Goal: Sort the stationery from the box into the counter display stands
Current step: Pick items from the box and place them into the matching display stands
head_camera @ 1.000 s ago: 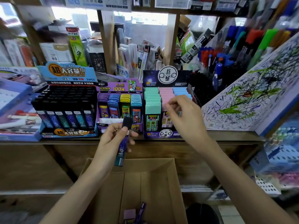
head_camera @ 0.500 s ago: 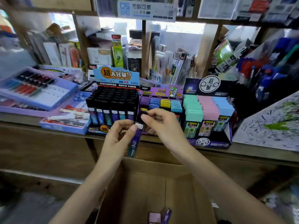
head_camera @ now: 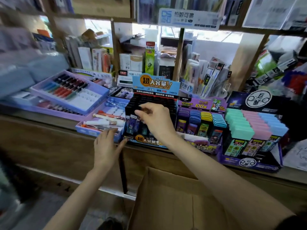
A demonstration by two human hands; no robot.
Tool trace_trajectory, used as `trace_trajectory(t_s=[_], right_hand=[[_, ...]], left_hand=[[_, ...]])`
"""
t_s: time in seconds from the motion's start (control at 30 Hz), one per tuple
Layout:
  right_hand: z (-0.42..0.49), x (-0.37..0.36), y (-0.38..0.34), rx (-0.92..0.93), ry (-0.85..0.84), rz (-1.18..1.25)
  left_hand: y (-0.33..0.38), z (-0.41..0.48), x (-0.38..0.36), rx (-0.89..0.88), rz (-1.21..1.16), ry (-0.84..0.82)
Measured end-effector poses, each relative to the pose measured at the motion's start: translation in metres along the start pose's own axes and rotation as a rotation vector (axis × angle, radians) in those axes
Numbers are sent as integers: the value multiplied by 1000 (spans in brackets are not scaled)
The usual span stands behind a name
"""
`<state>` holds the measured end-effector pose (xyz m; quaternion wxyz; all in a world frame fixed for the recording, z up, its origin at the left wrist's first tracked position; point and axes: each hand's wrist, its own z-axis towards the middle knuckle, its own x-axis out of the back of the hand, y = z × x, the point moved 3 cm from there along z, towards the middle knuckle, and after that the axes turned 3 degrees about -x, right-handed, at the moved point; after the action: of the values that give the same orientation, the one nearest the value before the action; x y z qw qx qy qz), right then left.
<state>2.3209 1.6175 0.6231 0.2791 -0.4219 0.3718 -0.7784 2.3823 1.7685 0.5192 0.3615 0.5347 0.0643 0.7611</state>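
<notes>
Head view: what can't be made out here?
All in the head view:
- Right hand: curled fingers hide its grip, so it is unclear whether it pinches anything over the black display stand.
- Cardboard box: contents are hidden by the right forearm and cut off by the bottom edge.
- Left shelves: motion-blurred, goods unreadable.

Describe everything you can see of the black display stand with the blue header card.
The display stand is printed cardboard, upright on the wooden counter between a blue tray and a purple stand. Its blue header reads 24PCS; stepped rows of black-capped tubes fill it, coloured labels showing in front. The right hand reaches over the front rows, apparently pinching one tube by its cap. The left hand, fingers straight, lies at its lower left corner; contact is unclear.
</notes>
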Motion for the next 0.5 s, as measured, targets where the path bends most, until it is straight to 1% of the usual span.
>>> trace_trajectory(t_s=[0.1,0.2,0.37,0.5], right_hand=[[2,-13,-2,58,-17,-106],[4,-18,-4,71,-23,-147],[7,-23,1,-7,-41,-138],[10,-30,11,-120,-24,-98]], left_hand=[[-5,1,-6,-45,10,19],[-8,-1,-7,-41,-35,61],[-9,-2,-10,-46,-74,74],[-10,-2,-10,-38,-85,73]])
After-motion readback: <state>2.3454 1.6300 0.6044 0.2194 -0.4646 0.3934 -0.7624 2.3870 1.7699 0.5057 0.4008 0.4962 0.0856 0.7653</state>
